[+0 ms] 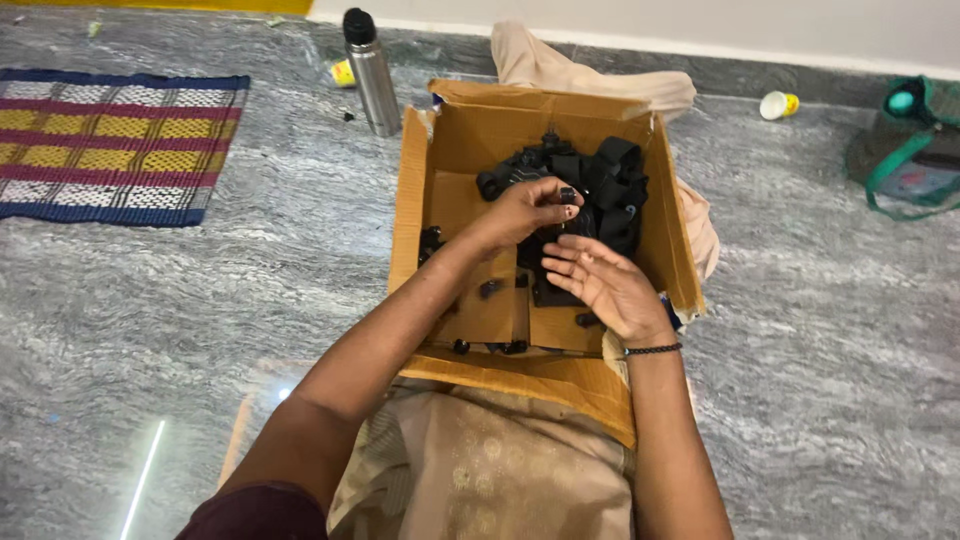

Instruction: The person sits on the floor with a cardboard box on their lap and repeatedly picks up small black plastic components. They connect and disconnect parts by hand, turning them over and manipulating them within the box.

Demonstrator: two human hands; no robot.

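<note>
The person sits on the grey stone floor with an open cardboard box (470, 140) in front of the knees, and both hands are working over it. The left hand (525, 210) reaches in from the left, and its fingertips (560, 200) are pinched together on a small black part (568, 193). It is too small for me to say what kind of piece it is, and I cannot tell how its long axis runs.

The right hand (605, 285) lies just below and a little to the right of it, palm turned up and fingers spread apart, holding nothing. The two hands are near each other but do not touch. So the small part sits above and slightly left of the open palm, on the far side of it from the person's body.

Behind both hands, in the far half of the box, lies a heap of black straps and plastic gear (600, 180) (tangled together, so single pieces are hard to separate). A few small black pieces (492, 288) lie loose on the box bottom, nearer the left forearm.

Outside the box stand a steel bottle (372, 75), a striped mat (110, 145) at the far left, and a green bag (905, 145) at the far right.
</note>
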